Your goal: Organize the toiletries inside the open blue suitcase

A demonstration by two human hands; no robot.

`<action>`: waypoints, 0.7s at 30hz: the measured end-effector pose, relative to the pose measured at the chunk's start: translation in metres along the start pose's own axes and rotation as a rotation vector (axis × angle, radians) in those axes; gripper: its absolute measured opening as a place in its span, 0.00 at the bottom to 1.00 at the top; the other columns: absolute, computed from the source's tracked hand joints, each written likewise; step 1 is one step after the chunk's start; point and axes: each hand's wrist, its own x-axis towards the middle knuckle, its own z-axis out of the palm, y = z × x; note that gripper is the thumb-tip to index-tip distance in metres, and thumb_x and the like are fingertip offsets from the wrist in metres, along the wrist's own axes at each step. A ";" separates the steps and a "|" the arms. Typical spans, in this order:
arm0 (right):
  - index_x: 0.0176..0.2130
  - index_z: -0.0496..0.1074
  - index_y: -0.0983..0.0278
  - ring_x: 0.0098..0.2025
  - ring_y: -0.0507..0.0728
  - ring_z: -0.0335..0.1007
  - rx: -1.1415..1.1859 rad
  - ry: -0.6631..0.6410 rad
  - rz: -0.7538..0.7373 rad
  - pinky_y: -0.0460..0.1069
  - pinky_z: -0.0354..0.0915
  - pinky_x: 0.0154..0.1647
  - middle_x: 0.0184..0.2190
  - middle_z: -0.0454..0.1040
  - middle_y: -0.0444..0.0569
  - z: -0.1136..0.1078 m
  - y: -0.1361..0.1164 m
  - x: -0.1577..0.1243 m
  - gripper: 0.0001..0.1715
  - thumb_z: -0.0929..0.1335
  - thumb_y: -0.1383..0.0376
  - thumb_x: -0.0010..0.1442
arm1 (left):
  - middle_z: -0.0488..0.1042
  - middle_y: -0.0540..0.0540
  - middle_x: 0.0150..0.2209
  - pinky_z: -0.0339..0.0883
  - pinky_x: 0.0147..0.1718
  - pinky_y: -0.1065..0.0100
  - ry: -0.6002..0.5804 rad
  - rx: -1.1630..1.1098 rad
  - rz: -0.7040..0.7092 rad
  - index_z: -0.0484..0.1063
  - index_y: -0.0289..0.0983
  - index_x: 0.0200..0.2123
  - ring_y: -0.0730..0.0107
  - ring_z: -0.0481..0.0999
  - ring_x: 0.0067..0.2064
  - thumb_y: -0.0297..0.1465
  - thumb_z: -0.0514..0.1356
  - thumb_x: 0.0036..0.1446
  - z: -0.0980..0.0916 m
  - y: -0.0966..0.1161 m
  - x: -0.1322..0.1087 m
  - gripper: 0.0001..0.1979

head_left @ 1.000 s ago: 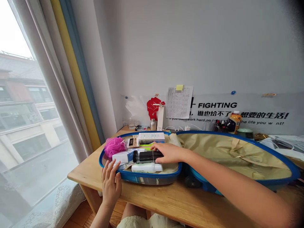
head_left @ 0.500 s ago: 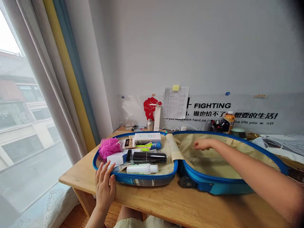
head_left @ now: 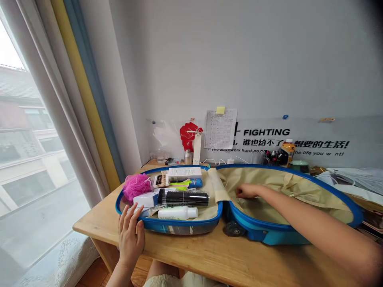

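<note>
An open blue suitcase (head_left: 191, 227) lies on a wooden desk (head_left: 215, 255). Its left half holds a pink bath pouf (head_left: 137, 186), a black bottle (head_left: 183, 197), a white bottle (head_left: 177, 213), a white box (head_left: 184, 172) and other toiletries. My left hand (head_left: 130, 235) rests with fingers spread against the front left rim of that half. My right hand (head_left: 247, 191) is inside the right half, fingers curled down on the beige lining (head_left: 284, 187) near the hinge; what it grips, if anything, is hidden.
A curtain (head_left: 80, 99) and window stand to the left. Along the wall at the back are an orange drink bottle (head_left: 286, 152), small jars, a white charger with cables (head_left: 230, 161) and a pinned paper sheet (head_left: 220, 128). Papers (head_left: 350, 179) lie at the right.
My right hand left the black bottle in the left half and moved into the right half, then settled lower on the lining. My left hand stayed on the rim.
</note>
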 end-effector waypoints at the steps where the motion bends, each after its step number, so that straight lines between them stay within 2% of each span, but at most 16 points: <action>1: 0.49 0.69 0.66 0.44 0.54 0.70 -0.006 -0.043 0.001 0.53 0.70 0.44 0.46 0.72 0.49 0.000 -0.003 -0.001 0.19 0.66 0.56 0.63 | 0.66 0.40 0.58 0.48 0.64 0.48 -0.001 0.001 -0.005 0.62 0.41 0.59 0.56 0.54 0.67 0.29 0.47 0.65 0.000 0.000 0.000 0.21; 4: 0.48 0.70 0.66 0.44 0.54 0.70 -0.012 -0.093 0.007 0.53 0.70 0.45 0.45 0.72 0.49 0.000 -0.010 -0.006 0.19 0.66 0.55 0.63 | 0.67 0.40 0.58 0.48 0.64 0.46 0.003 0.005 -0.017 0.63 0.41 0.59 0.55 0.54 0.67 0.31 0.47 0.65 0.000 0.001 0.001 0.20; 7: 0.47 0.70 0.66 0.43 0.53 0.71 0.015 -0.044 -0.006 0.53 0.70 0.44 0.45 0.72 0.49 -0.006 -0.016 -0.014 0.19 0.66 0.56 0.63 | 0.67 0.40 0.57 0.47 0.64 0.46 0.002 0.008 -0.019 0.63 0.41 0.59 0.54 0.54 0.67 0.31 0.47 0.65 0.000 0.002 0.001 0.20; 10: 0.45 0.70 0.65 0.41 0.51 0.70 0.062 0.085 -0.021 0.52 0.70 0.44 0.43 0.73 0.49 -0.023 -0.022 -0.020 0.17 0.65 0.56 0.64 | 0.67 0.40 0.58 0.47 0.64 0.45 -0.003 0.011 -0.020 0.63 0.42 0.59 0.54 0.54 0.67 0.31 0.47 0.65 -0.001 0.002 0.001 0.20; 13: 0.44 0.71 0.65 0.39 0.52 0.70 0.118 0.288 -0.038 0.51 0.68 0.42 0.40 0.74 0.49 -0.051 -0.034 -0.027 0.17 0.63 0.56 0.64 | 0.67 0.40 0.58 0.47 0.64 0.45 -0.002 0.009 -0.018 0.63 0.42 0.59 0.54 0.55 0.66 0.31 0.47 0.65 -0.001 0.001 0.000 0.20; 15: 0.45 0.71 0.64 0.38 0.53 0.69 0.147 0.411 -0.074 0.50 0.66 0.41 0.39 0.75 0.49 -0.067 -0.049 -0.034 0.19 0.61 0.54 0.65 | 0.67 0.40 0.58 0.47 0.64 0.46 0.001 0.009 -0.014 0.63 0.42 0.59 0.54 0.55 0.66 0.30 0.47 0.65 -0.001 0.001 0.000 0.20; 17: 0.47 0.71 0.63 0.37 0.54 0.69 0.156 0.477 -0.142 0.49 0.64 0.39 0.38 0.75 0.49 -0.076 -0.071 -0.042 0.22 0.59 0.53 0.64 | 0.67 0.40 0.58 0.47 0.64 0.47 0.001 0.011 -0.011 0.63 0.41 0.59 0.54 0.54 0.67 0.30 0.47 0.65 -0.001 0.001 0.000 0.20; 21: 0.43 0.75 0.57 0.39 0.54 0.69 0.086 0.466 -0.336 0.51 0.61 0.44 0.38 0.77 0.46 -0.072 -0.119 -0.055 0.17 0.61 0.57 0.62 | 0.67 0.40 0.58 0.48 0.64 0.47 0.001 0.007 -0.009 0.63 0.41 0.58 0.55 0.55 0.66 0.30 0.47 0.65 -0.001 0.002 0.001 0.20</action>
